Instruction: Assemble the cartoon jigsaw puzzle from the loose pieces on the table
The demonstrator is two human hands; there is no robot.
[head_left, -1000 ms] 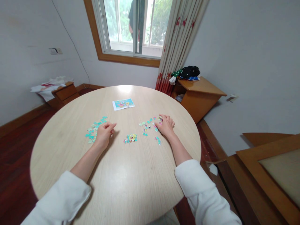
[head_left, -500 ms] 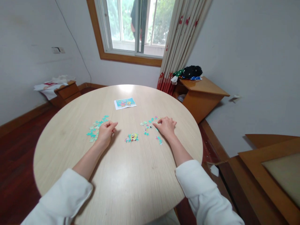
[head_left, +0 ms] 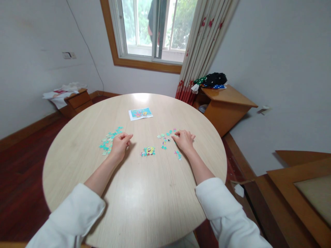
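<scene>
A small joined section of jigsaw puzzle (head_left: 148, 151) with a yellow cartoon face lies on the table between my hands. My left hand (head_left: 121, 145) is closed, thumb and forefinger together, beside a loose pile of green and teal puzzle pieces (head_left: 108, 140). Whether anything is in that pinch is too small to tell. Over on the right, my right hand (head_left: 184, 140) rests low with its fingers apart, at the edge of scattered loose pieces (head_left: 163, 141). Its fingers partly cover some of them. A few more pieces (head_left: 178, 155) lie just below that hand.
A printed reference picture (head_left: 141, 114) lies toward the far side of the round wooden table (head_left: 144, 203). Beyond the table stand a wooden cabinet (head_left: 230, 100) with cloths on top and a low drawer unit (head_left: 79, 100). A wooden chair (head_left: 297, 186) is at the right.
The camera view has turned slightly left, shifting the whole scene a little to the right. Both hands keep nearly the same places and poses on the table.
</scene>
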